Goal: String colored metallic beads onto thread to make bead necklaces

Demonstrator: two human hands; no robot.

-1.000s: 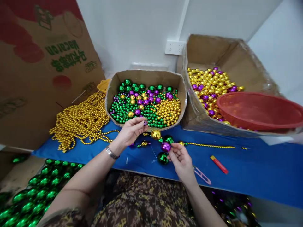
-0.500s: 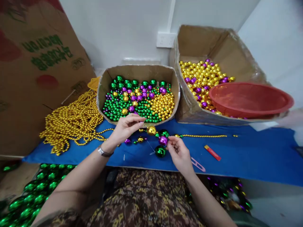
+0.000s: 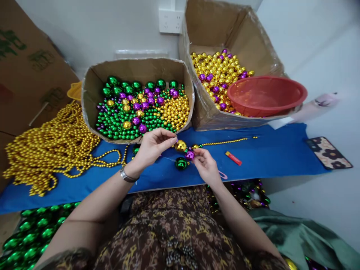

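Note:
My left hand (image 3: 153, 146) is pinched shut at the front edge of the bead box, its fingertips on the thread beside a large gold bead (image 3: 180, 146). My right hand (image 3: 205, 165) is closed on a purple bead (image 3: 189, 155) of the same strand. A large green bead (image 3: 180, 163) hangs just below between the two hands. A thin string of small gold beads (image 3: 225, 142) runs from this strand to the right across the blue cloth (image 3: 270, 153).
A cardboard box (image 3: 92, 80) holds green, purple and gold beads. A larger box (image 3: 206, 112) with gold and purple beads carries a red basin (image 3: 266, 95). Gold bead strands (image 3: 50, 146) pile at left. A red lighter (image 3: 233, 158), pink snips (image 3: 222, 174) and a floral phone (image 3: 327, 152) lie right.
The camera has tilted down and to the right, so everything has shifted up and left in view. Both hands stay on the strand, now closer together.

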